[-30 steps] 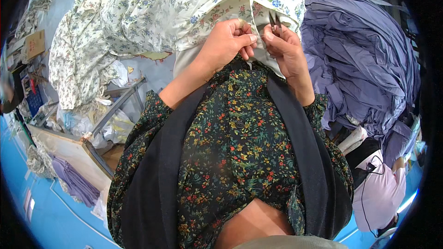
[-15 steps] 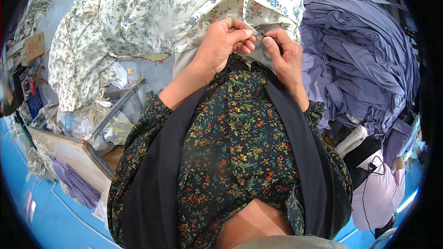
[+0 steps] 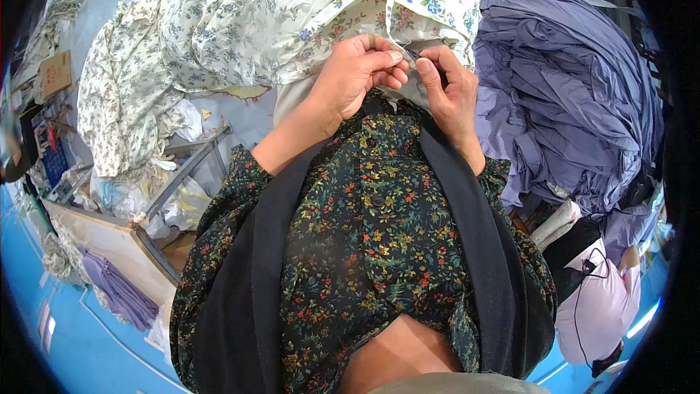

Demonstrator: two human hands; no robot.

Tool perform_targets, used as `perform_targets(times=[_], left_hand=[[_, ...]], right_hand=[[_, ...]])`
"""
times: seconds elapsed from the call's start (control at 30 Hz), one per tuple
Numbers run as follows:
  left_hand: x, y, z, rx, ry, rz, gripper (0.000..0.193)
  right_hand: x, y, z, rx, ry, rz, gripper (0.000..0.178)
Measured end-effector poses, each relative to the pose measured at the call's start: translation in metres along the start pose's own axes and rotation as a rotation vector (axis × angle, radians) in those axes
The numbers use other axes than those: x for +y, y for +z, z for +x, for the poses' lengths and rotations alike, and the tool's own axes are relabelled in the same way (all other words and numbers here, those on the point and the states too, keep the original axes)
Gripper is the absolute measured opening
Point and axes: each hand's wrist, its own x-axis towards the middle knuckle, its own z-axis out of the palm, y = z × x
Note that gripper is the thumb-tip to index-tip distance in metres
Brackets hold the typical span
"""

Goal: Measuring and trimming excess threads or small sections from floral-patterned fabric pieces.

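White floral fabric [image 3: 219, 36] with blue and pink flowers lies heaped in front of me. From it a narrow white fabric tie [image 3: 389, 11] hangs toward my hands. My left hand [image 3: 362, 73] is closed, its thumb and forefinger pinching the lower end of this tie. Close beside it on the right, my right hand [image 3: 450, 87] is also closed, thumb against the curled fingers. A small dark, pointed tool [image 3: 413, 54] shows at its fingertips, near the tie; most of it is hidden, so its kind is unclear.
Greyish-purple fabric [image 3: 561, 87] is piled high at my right. Left of me are a metal frame [image 3: 186, 171] with plastic bags and scraps, a wooden panel [image 3: 109, 237] and a cardboard box [image 3: 55, 73]. A person in pink [image 3: 598, 306] is at lower right.
My left hand has come slightly down toward me, still pinching the tie. The right hand stays nearly in place. The fabric piles look the same.
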Motion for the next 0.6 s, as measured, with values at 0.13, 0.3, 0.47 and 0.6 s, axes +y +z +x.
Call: perform_targets(times=[0.13, 0.3, 0.47, 0.6], left_hand=[[-0.002, -0.001, 0.001, 0.002, -0.005, 0.003, 0.006], [0.0, 0.002, -0.001, 0.014, -0.009, 0.016, 0.008], [0.003, 0.006, -0.002, 0.034, -0.018, 0.075, 0.011], [0.006, 0.004, -0.002, 0.074, 0.027, 0.104, 0.013]], right_hand=[[0.002, 0.001, 0.0, -0.009, -0.022, -0.019, 0.018], [0.013, -0.006, 0.002, -0.071, 0.165, 0.239, 0.017], [0.002, 0.001, 0.006, 0.042, 0.297, 0.571, 0.015], [0.014, -0.001, 0.012, -0.094, 0.391, 0.607, 0.014]])
